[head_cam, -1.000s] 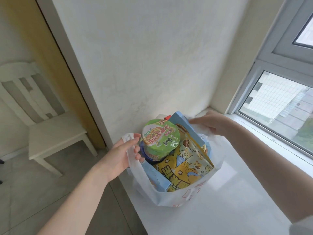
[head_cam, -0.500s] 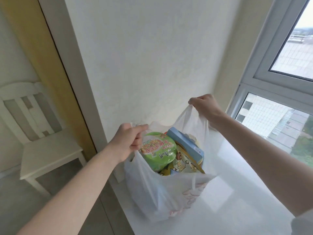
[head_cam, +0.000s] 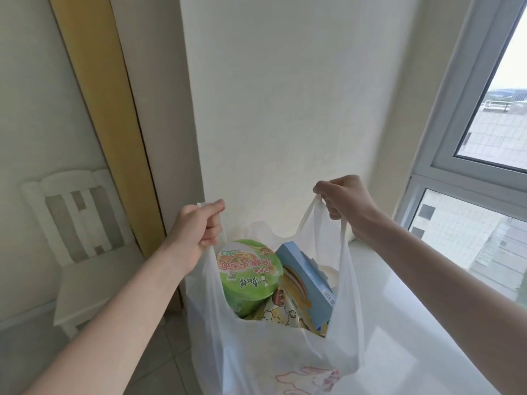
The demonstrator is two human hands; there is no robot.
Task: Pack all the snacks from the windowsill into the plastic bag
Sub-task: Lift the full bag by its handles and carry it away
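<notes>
One white windowsill (head_cam: pixel 422 323), window (head_cam: pixel 470 223), chair (head_cam: pixel 82 232).

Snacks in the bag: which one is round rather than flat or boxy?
The green noodle bowl, on the left beside the blue box, above the yellow cartoon packet.

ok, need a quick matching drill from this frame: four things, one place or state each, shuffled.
Things:
1. noodle bowl
2. blue box
3. left hand
4. chair

Place or state:
A. on the floor, left of the yellow strip
B. grips the bag's left handle
C. in the bag, on the left, green lid showing
D. in the bag, on the right, tilted on edge

Pairs: 1-C, 2-D, 3-B, 4-A

The right hand grips the other handle of the bag.
</notes>
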